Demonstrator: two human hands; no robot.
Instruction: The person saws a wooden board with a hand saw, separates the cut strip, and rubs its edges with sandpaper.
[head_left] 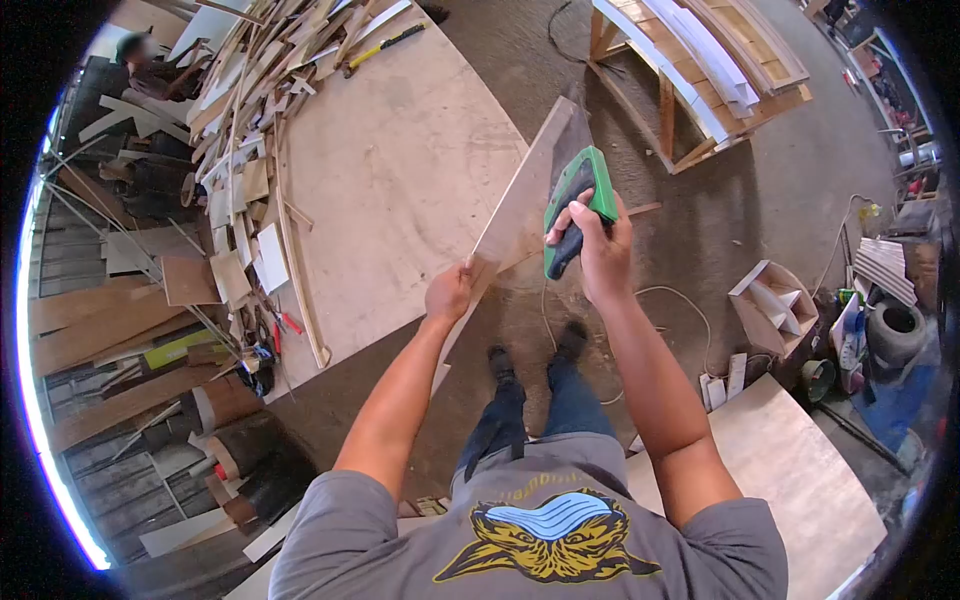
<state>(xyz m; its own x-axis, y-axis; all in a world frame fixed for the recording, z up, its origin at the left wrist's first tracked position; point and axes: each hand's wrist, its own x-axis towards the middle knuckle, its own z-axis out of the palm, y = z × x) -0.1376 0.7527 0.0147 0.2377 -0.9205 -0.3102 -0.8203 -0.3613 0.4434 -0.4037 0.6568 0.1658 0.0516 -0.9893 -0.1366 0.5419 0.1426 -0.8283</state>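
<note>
My right hand (603,240) is wrapped round the green and black handle of a handsaw (592,170). Its grey blade lies against or beside a long, narrow wooden board (520,190); exactly where the teeth touch, I cannot tell. Lower on that board, my left hand (449,292) grips the edge with closed fingers. The board slants across the right side of a large plywood sheet (390,200), its lower end reaching past the sheet's edge.
Wood offcuts (255,180) are heaped along the sheet's left side, with a yellow-and-black hammer (383,50) at the top. A curved wooden frame (700,70) stands upper right. A cord (690,300) crosses the floor near a small wooden box (775,308). Another person (160,75) is far left.
</note>
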